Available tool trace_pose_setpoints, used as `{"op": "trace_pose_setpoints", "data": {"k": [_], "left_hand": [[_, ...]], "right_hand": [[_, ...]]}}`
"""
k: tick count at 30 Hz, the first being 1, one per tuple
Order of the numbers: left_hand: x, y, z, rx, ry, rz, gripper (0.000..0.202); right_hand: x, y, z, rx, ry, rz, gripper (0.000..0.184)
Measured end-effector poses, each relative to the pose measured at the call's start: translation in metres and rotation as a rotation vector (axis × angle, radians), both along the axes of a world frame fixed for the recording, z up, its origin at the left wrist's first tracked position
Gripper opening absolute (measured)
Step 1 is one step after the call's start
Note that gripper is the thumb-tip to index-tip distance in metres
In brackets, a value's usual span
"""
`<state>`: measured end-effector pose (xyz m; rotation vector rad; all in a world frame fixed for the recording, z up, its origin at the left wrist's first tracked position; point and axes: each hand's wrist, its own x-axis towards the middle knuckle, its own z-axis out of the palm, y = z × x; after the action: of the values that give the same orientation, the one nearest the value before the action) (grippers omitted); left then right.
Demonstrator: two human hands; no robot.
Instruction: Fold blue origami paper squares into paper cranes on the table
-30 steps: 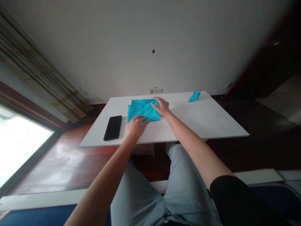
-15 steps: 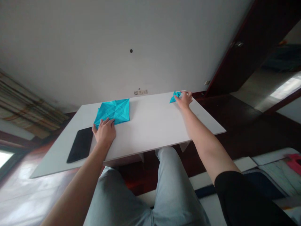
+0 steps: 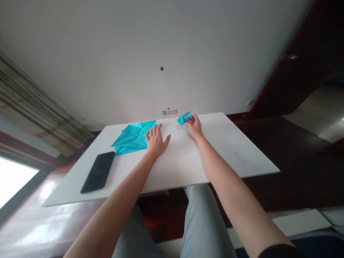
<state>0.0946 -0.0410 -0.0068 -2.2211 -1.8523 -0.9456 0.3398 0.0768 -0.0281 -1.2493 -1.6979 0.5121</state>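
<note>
Creased turquoise paper sheets, at least two overlapping, lie on the left half of the white table. My left hand rests over their right edge, palm down, with fingers spread and thumb out to the right. Toward the table's back, my right hand pinches a small folded turquoise origami figure between thumb and fingers. One pointed end of it sticks up to the right. The fingers cover part of the figure, so its exact shape is unclear.
A black tablet lies at the table's left side, close to the paper. The wall with a socket strip rises behind the table. A curtain hangs at left and a dark door stands at right.
My right hand has brought the origami figure leftward from the table's far right corner. My left hand has moved right across the sheets, and the top sheet has turned. The view has shifted.
</note>
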Motion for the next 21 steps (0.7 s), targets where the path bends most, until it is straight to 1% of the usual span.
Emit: {"op": "trace_pose_setpoints", "data": {"k": [1, 2, 3, 5, 8, 11, 12, 14, 17, 21], "left_hand": [[0.004, 0.011, -0.002, 0.001, -0.028, -0.021, 0.073], [0.005, 0.020, -0.004, -0.004, -0.047, -0.066, 0.075], [0.004, 0.028, -0.006, -0.003, -0.070, -0.114, 0.077], [0.001, 0.039, -0.009, 0.012, -0.111, -0.200, 0.080], [-0.004, 0.046, -0.010, 0.037, -0.207, -0.264, 0.073], [-0.005, 0.048, -0.009, 0.032, -0.295, -0.257, 0.053], [-0.005, 0.049, -0.008, 0.027, -0.301, -0.262, 0.050], [-0.005, 0.050, -0.006, 0.019, -0.301, -0.284, 0.049], [-0.006, 0.051, -0.005, 0.030, -0.293, -0.313, 0.052], [-0.008, 0.055, -0.006, 0.024, -0.356, -0.343, 0.045]], "right_hand": [[-0.011, -0.002, -0.001, 0.006, 0.193, 0.029, 0.072], [-0.019, -0.005, -0.002, 0.008, 0.339, 0.075, 0.076], [-0.025, -0.007, -0.002, -0.001, 0.429, 0.141, 0.079], [-0.031, -0.011, -0.001, -0.041, 0.504, 0.251, 0.077], [-0.033, -0.014, 0.003, -0.077, 0.515, 0.294, 0.071], [-0.033, -0.017, 0.006, -0.099, 0.485, 0.314, 0.068], [-0.033, -0.017, 0.007, -0.109, 0.474, 0.320, 0.068], [-0.033, -0.019, 0.008, -0.134, 0.450, 0.326, 0.069], [-0.034, -0.022, 0.011, -0.169, 0.421, 0.331, 0.070], [-0.034, -0.023, 0.015, -0.207, 0.414, 0.344, 0.070]]}}
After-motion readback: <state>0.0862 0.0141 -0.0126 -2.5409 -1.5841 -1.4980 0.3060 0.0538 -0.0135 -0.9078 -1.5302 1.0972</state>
